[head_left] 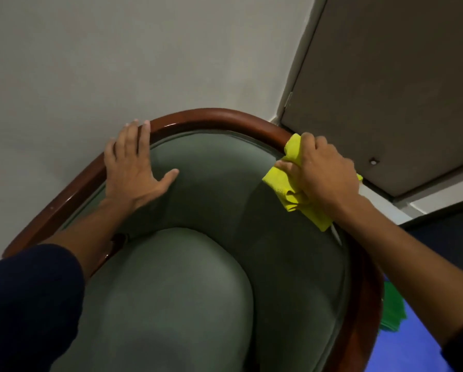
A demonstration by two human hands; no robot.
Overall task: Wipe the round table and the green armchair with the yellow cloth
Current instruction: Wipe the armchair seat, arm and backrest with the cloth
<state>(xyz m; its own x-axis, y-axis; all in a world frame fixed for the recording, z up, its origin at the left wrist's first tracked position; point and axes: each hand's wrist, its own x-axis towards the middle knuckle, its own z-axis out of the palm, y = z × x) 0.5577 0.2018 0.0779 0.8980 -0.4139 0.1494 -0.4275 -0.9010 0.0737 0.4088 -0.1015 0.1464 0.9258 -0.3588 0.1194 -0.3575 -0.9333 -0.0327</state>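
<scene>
The green armchair (214,189) fills the lower middle of the view, with a curved glossy brown wooden rim (211,116) around its padded back and a rounded seat cushion (176,291) below. My left hand (134,167) lies flat and open on the left part of the rim and backrest. My right hand (321,173) grips the yellow cloth (281,183) and presses it onto the right side of the rim. The round table is out of view.
A pale wall (144,49) stands right behind the chair. To the right is a grey door (399,89) with its frame. A blue surface (412,345) with something green (391,310) on it shows beyond the chair's right arm.
</scene>
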